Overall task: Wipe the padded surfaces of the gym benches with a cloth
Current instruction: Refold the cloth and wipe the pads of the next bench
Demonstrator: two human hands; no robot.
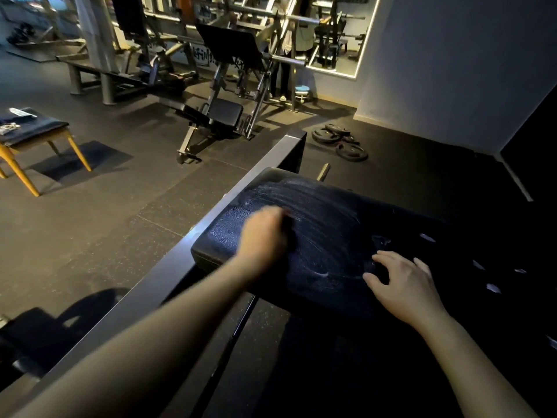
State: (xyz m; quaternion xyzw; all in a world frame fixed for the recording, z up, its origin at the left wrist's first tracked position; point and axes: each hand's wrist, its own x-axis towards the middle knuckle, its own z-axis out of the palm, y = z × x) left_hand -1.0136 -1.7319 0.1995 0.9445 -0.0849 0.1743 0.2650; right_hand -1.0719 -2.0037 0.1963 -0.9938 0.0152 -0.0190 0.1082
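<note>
Both bare forearms reach over the black padded bench surface [325,236]; left hand [265,233], blurred at ten o'clock, fists a barely visible dark cloth [287,227]; right hand [401,285] rests splayed at three o'clock.

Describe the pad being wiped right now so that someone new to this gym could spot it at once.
Find the long dark metal beam running diagonally through the foreground. The black padded bench sits against its right side, under both hands. Unlike other pads, it shows pale wipe streaks.

Dark padded bench surface [325,236] bears pale streaky wipe marks.
</note>
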